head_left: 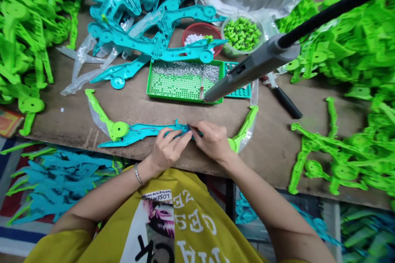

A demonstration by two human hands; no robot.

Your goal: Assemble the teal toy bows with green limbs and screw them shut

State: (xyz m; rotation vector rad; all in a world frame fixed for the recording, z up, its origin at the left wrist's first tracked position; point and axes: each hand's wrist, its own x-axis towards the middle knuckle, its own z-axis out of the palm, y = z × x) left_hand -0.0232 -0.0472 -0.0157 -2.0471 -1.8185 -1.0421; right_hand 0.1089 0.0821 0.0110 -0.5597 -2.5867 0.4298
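Hands together at six o'clock, left hand point(169, 150) and right hand point(211, 141) both pinching a teal plastic arm point(145, 132) flat on the wooden table point(271, 131), a green piece point(119, 130) joined at its nine o'clock end. A green tray of screws point(182, 90) sits at twelve o'clock, a grey electric screwdriver point(253, 65) hanging at two.

Worktop point(324, 109): brown wood, scuffed. Dark upright leg point(230, 199) beneath. Floor mat point(18, 240): blue-and-white striped, lower left.

Bright, even light, faint shadows, and edges bowed by distortion.
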